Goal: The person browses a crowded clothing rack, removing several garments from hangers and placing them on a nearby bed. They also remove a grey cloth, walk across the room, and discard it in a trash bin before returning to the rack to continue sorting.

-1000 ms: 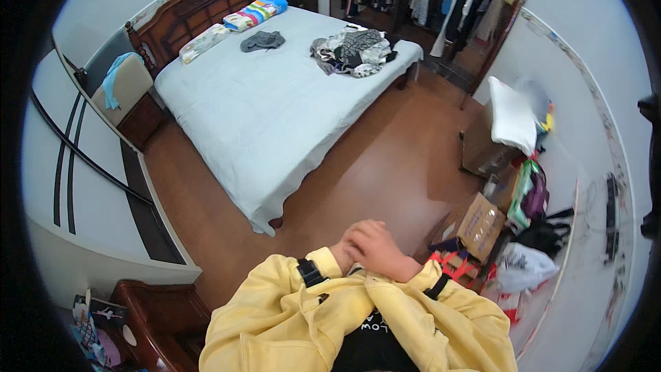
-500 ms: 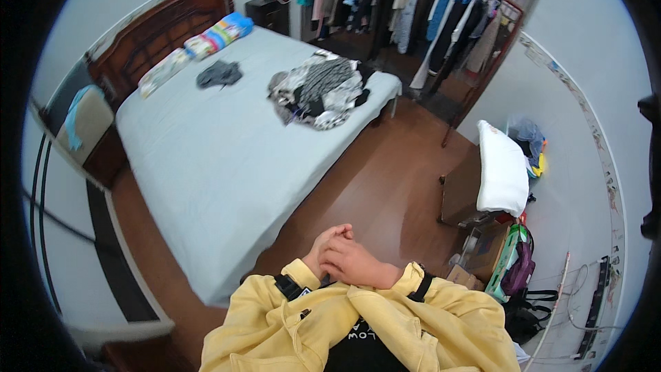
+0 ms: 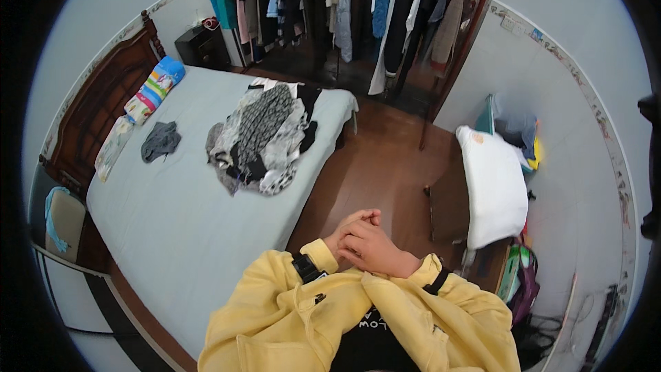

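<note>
My left hand (image 3: 349,229) and my right hand (image 3: 381,250) are clasped together in front of my body, fingers bent. The right hand lies over the left and hides part of its fingers. No object shows in either hand. Ahead and to the left stands a bed with a pale blue sheet (image 3: 172,224). A heap of clothes (image 3: 265,120), black, white and grey, lies on its far right part. Apart from it rests a small dark grey garment (image 3: 161,142), crumpled. Both hands are away from the bed and the clothes.
A rack of hanging clothes (image 3: 337,21) stands at the back beside a dark nightstand (image 3: 202,47). Pillows (image 3: 155,89) lie against the wooden headboard (image 3: 103,89). To the right are a brown box (image 3: 447,210) with a white cloth (image 3: 492,186) and bags (image 3: 527,275).
My view has shifted forward and turned right, so the bed and clothes heap sit farther left and the heap looks nearer. My hands stay clasped.
</note>
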Demonstrator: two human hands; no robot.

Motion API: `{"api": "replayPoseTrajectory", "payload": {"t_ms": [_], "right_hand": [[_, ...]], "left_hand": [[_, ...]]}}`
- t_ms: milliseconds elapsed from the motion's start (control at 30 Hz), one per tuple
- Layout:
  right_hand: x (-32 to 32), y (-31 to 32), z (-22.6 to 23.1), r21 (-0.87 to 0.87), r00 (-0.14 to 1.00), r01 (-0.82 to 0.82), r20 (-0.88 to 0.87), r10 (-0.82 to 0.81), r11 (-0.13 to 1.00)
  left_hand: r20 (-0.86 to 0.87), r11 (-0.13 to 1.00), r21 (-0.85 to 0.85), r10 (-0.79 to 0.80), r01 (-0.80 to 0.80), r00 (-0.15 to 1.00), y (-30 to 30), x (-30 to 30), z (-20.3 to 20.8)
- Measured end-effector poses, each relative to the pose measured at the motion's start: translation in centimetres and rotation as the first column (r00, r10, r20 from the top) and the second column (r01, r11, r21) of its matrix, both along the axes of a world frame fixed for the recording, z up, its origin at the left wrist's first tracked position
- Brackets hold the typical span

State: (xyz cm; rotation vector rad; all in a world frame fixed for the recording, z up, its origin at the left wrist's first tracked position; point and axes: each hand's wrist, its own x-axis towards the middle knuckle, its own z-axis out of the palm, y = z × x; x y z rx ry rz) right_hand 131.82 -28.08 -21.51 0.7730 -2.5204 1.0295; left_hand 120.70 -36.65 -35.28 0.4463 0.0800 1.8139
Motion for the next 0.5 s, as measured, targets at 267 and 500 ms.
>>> {"api": "replayPoseTrajectory", "payload": {"t_ms": [267,500], "right_hand": [[-17.2,12.3,2.2,-0.039,1.000,-0.002,-0.021,0.001,0.999],[-32.9,17.6,0.5,-0.013,0.979,-0.199,-0.045,0.199,0.980]], "left_hand": [[-0.472,0.250,0.516,0.881,-0.819,-0.028,12.8,-11.7,3.0],[-0.081,0.711,-0.514,0.517,-0.480,0.852,13.7,-26.7,4.3]]}}
